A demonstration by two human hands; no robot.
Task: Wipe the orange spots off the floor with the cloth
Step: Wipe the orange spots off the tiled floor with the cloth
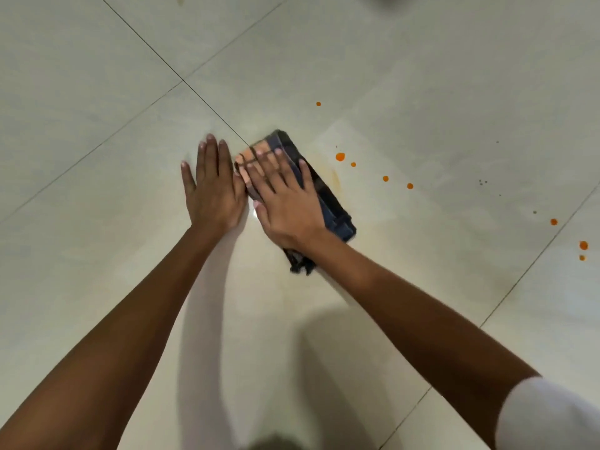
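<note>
Glossy pale tile floor [97, 92], crossed by thin dark grout lines, carries a folded cloth [336, 216], dark blue with a peach panel and a frayed dark end. The right hand [285, 203] presses flat on the cloth, fingers spread. The left hand [212, 186] lies flat on the tile just left of the cloth, fingers straight and close. Small round orange spots [340, 156] trail off to the cloth's right, past a faint orange smear [334, 177].

The folded dark checked cloth [334, 207] is lying on the pale tiled floor [97, 76]. The right hand [289, 209] is pressing flat on top of the cloth, while the left hand [212, 193] is resting flat on the floor just left of it. Small round orange spots [340, 156] are trailing off to the cloth's right.
</note>
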